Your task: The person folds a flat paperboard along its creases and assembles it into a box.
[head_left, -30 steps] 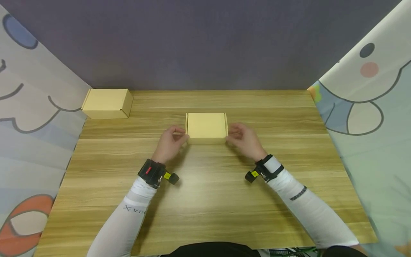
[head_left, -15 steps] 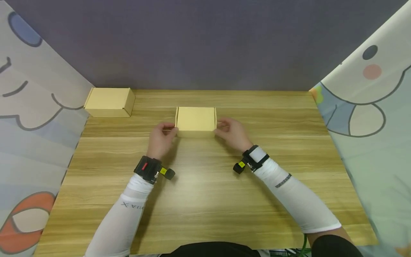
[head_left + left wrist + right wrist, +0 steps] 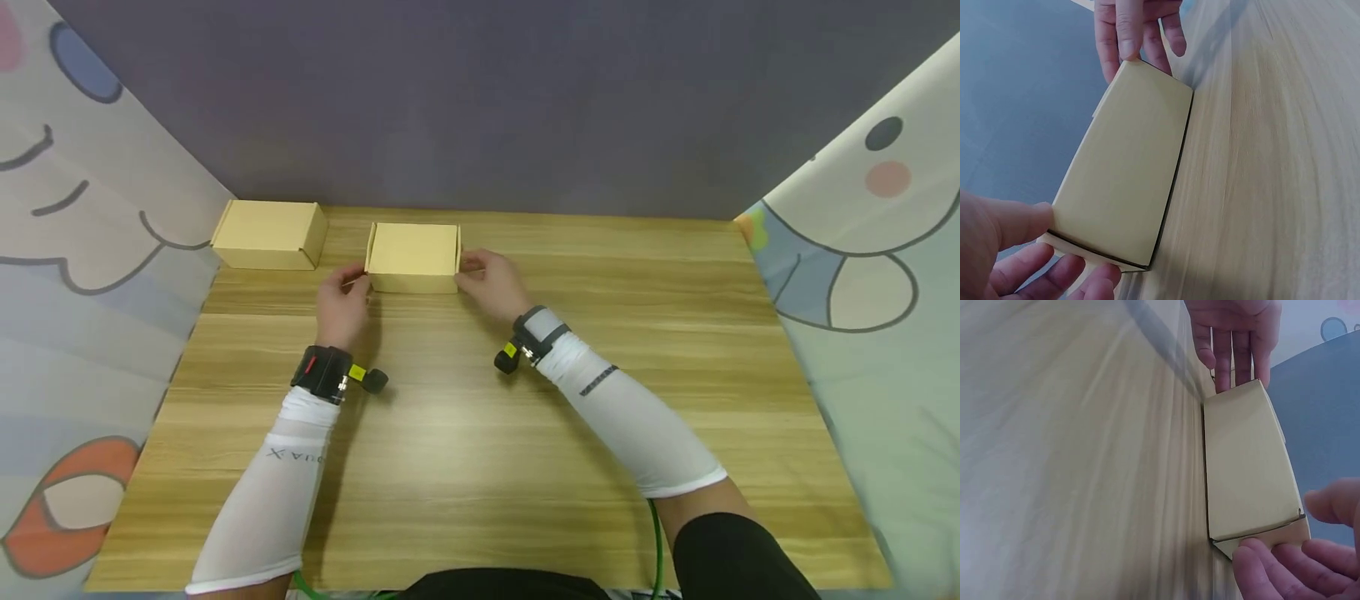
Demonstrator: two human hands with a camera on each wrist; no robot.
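Note:
A small pale-yellow cardboard mailer box (image 3: pixel 414 252), lid closed, is between my two hands toward the back of the table. My left hand (image 3: pixel 341 307) grips its left end, thumb at the front corner and fingers against the side. At the opposite end my right hand (image 3: pixel 493 285) holds it likewise. In the left wrist view, the box's long face (image 3: pixel 1125 156) shows close to the wood, with the left thumb on its near corner. The right wrist view has the right fingers (image 3: pixel 1291 569) spread along the end flap of the box (image 3: pixel 1250 462).
A second, similar closed box (image 3: pixel 270 233) sits in the back left corner, a short gap from the held one. The wooden table (image 3: pixel 465 467) meets a dark grey panel (image 3: pixel 480 100) behind. Cartoon-printed walls stand left (image 3: pixel 172 325) and right (image 3: pixel 840 358).
Both hands have carried the box left and toward the back, closer to the corner box. The head view has shifted slightly. The grip at both ends stays alike.

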